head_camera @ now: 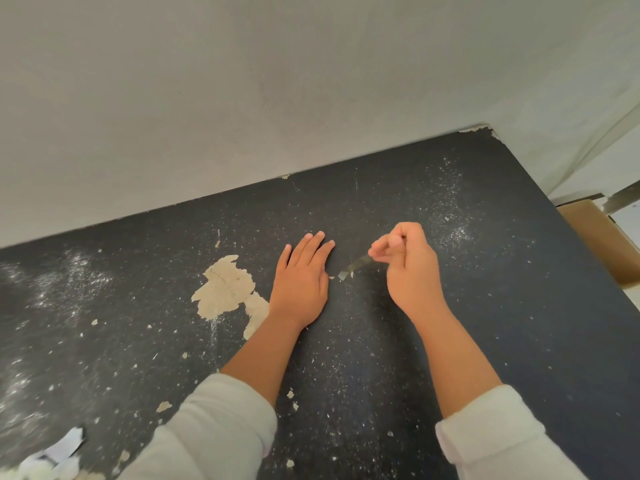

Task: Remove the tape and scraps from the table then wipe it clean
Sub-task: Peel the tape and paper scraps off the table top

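Tape (356,265) in right hand (408,265) — half-peeled

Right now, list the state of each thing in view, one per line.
Left hand: flat, fingers straight, pressing on the table.
Right hand: fingers curled, pinching the tape strip.
Tape strip: one end lifted, other end at the table.
Table: dusty, speckled, not yet wiped.
Beige patch: flat on the table.
Paper scraps: lying at the near left corner.
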